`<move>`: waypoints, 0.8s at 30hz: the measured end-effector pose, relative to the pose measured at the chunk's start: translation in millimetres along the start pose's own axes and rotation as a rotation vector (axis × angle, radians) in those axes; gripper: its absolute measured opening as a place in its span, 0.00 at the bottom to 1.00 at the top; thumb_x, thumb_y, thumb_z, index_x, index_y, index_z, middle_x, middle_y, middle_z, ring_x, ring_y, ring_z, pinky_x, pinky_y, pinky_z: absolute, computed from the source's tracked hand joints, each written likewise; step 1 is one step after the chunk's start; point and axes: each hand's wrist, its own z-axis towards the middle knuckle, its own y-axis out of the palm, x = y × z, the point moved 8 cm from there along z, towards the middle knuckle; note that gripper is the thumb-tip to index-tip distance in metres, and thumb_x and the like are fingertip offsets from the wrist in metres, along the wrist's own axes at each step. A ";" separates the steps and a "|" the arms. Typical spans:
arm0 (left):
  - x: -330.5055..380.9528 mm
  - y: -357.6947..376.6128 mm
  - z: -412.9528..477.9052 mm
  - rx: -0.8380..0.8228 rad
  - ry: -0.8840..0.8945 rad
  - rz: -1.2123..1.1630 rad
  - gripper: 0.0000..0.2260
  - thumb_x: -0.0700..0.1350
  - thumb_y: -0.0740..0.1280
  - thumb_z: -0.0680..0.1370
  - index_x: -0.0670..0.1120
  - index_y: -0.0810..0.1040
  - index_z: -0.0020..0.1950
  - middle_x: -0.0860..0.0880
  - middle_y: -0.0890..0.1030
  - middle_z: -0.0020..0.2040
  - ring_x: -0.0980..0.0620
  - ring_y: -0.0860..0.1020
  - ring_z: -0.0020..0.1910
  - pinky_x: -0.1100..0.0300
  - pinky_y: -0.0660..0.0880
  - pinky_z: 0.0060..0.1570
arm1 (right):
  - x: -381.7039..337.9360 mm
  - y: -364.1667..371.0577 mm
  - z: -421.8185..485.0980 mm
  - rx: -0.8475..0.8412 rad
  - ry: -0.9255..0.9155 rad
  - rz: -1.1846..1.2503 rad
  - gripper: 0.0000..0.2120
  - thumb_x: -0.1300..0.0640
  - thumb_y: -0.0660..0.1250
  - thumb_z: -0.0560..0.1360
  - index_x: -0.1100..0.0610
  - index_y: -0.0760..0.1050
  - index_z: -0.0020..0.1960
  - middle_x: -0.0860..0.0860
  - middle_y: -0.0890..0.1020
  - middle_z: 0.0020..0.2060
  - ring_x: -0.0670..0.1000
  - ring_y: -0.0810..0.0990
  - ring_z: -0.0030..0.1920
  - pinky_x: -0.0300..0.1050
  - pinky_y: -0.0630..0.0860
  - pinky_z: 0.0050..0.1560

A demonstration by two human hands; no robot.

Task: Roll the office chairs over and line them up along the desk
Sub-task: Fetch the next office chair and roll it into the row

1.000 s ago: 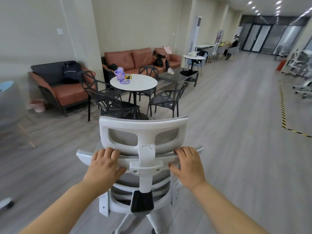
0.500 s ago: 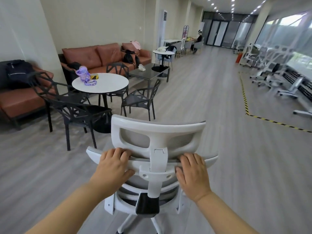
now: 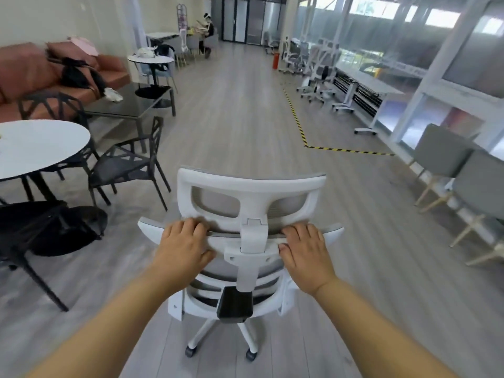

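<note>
- The room is a long open hall. Its floor [image 3: 245,126] is pale grey wood-grain planking, crossed by a yellow-and-black tape line [image 3: 297,118] that bends toward the glazed right side.
- The office chair [image 3: 251,186] stands on the floor mid-hall, directly ahead with its back to the camera. It is well apart from the long worktop [image 3: 376,87] by the windows.
- Its frame is smooth white plastic. The headrest is a rounded loop filled with grey mesh, a black block sits low on the spine, and the white base has dark casters.
- The left hand [image 3: 183,248] and right hand [image 3: 305,251] each grip the backrest's top rail, one on either side of the central spine, with fingers curled over the rim.
- On the left are a round white worktop [image 3: 41,145], angular black chairs [image 3: 128,165], a dark glass low table [image 3: 131,105] and a rust-coloured sofa [image 3: 24,66] carrying a black bag [image 3: 76,75].
- On the right, white swivel chairs [image 3: 316,77] cluster beside the long worktop. Nearer stand grey padded chairs [image 3: 441,156] on pale wooden legs.
- The backrest hides the seat, and only two casters show.
- The round worktop is cut off at the left edge. The far end is blurred, and a seated figure [image 3: 206,25] there is hard to make out.
</note>
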 end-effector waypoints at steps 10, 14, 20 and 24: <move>38.8 59.9 166.3 0.053 0.122 -0.081 0.22 0.54 0.73 0.67 0.46 0.76 0.57 0.46 0.77 0.52 0.43 0.76 0.50 0.47 0.72 0.53 | 121.6 34.1 94.0 -0.105 0.122 -0.059 0.16 0.49 0.50 0.75 0.54 0.72 0.53 0.51 0.74 0.48 0.53 0.69 0.47 0.50 0.69 0.53; 64.4 84.4 236.2 0.057 0.137 -0.106 0.22 0.55 0.70 0.69 0.47 0.74 0.59 0.47 0.76 0.53 0.44 0.75 0.52 0.48 0.70 0.57 | 183.8 49.8 136.0 -0.119 0.144 -0.023 0.17 0.49 0.49 0.75 0.53 0.72 0.54 0.50 0.73 0.50 0.52 0.67 0.48 0.49 0.69 0.55; 98.8 117.2 340.1 0.036 0.134 -0.121 0.22 0.56 0.69 0.70 0.49 0.73 0.60 0.49 0.75 0.52 0.46 0.74 0.52 0.51 0.69 0.57 | 273.1 74.9 202.8 -0.236 0.127 0.012 0.21 0.46 0.45 0.74 0.53 0.69 0.58 0.49 0.71 0.53 0.51 0.66 0.51 0.47 0.66 0.60; 115.4 141.3 406.3 0.025 0.133 -0.137 0.21 0.56 0.70 0.70 0.49 0.73 0.59 0.50 0.75 0.50 0.47 0.74 0.49 0.51 0.70 0.55 | 325.4 91.7 244.8 -0.287 0.100 0.007 0.25 0.42 0.46 0.70 0.53 0.68 0.59 0.49 0.70 0.54 0.51 0.65 0.53 0.48 0.65 0.61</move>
